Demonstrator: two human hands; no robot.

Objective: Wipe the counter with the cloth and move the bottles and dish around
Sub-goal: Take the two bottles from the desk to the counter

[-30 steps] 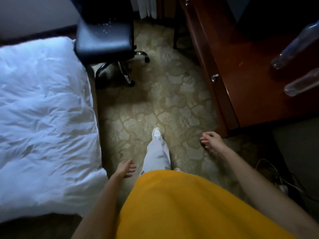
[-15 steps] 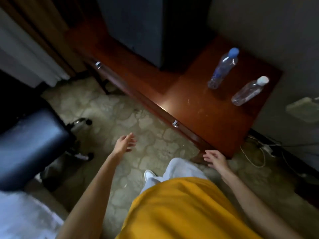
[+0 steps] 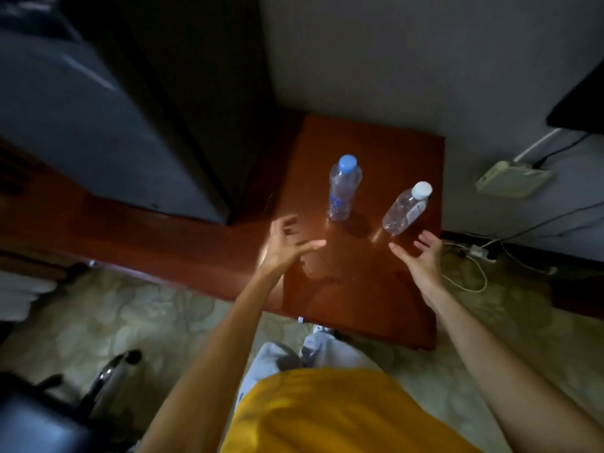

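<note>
Two clear plastic bottles stand upright on the red-brown wooden counter [image 3: 356,289]. The blue-capped bottle [image 3: 343,189] is nearer the middle and the white-capped bottle [image 3: 407,209] is to its right, close to the counter's right edge. My left hand [image 3: 286,245] hovers over the counter, fingers spread, just left of and below the blue-capped bottle. My right hand [image 3: 421,253] is open, palm inward, just below the white-capped bottle. Neither hand touches a bottle. No cloth or dish is in view.
A dark mini fridge [image 3: 98,119] stands on the counter's left part. A grey wall rises behind. A pale wall box [image 3: 513,181] and cables with a power strip [image 3: 478,251] lie right of the counter. An office chair base [image 3: 108,377] is at lower left on patterned carpet.
The view has swung from the bed and floor round to the counter. Both hands have risen from beside my legs and now reach over the counter near the bottles.
</note>
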